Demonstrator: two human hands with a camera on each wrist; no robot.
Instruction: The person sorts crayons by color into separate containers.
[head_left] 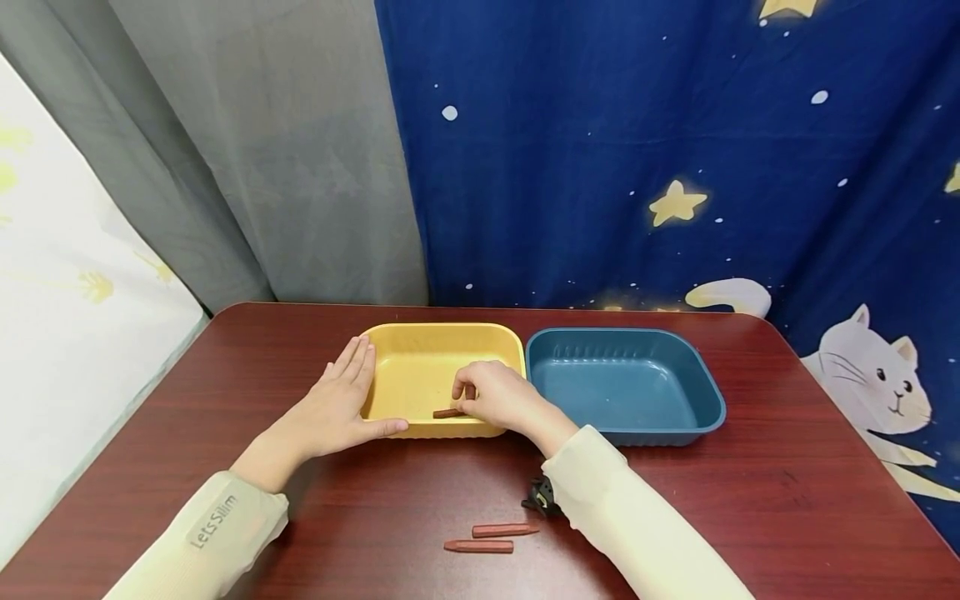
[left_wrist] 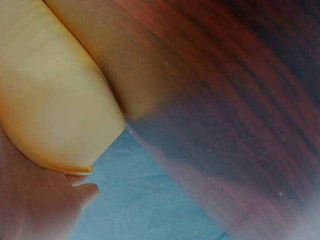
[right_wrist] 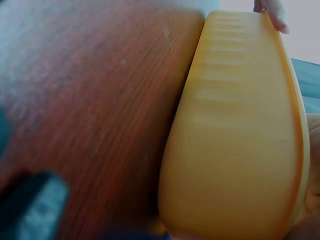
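Note:
A yellow plastic bin (head_left: 442,427) stands on the table. My left hand (head_left: 335,408) rests with straight fingers on its left rim, the thumb along the front edge. Over the bin's front right part, my right hand (head_left: 498,396) pinches a reddish-brown crayon (head_left: 448,413) between thumb and fingers. Two similar crayons, one (head_left: 505,530) behind the other (head_left: 478,547), lie on the table in front. In the left wrist view, the left hand (left_wrist: 40,205) touches the bin (left_wrist: 60,90). The right wrist view shows the bin's outer wall (right_wrist: 235,130), which hides the pinched crayon.
A blue bin (head_left: 615,400) stands just right of the yellow one. A small black device (head_left: 540,497) is beside the right cuff. The dark red wooden table (head_left: 360,517) ends at the back against grey and blue curtains (head_left: 570,167).

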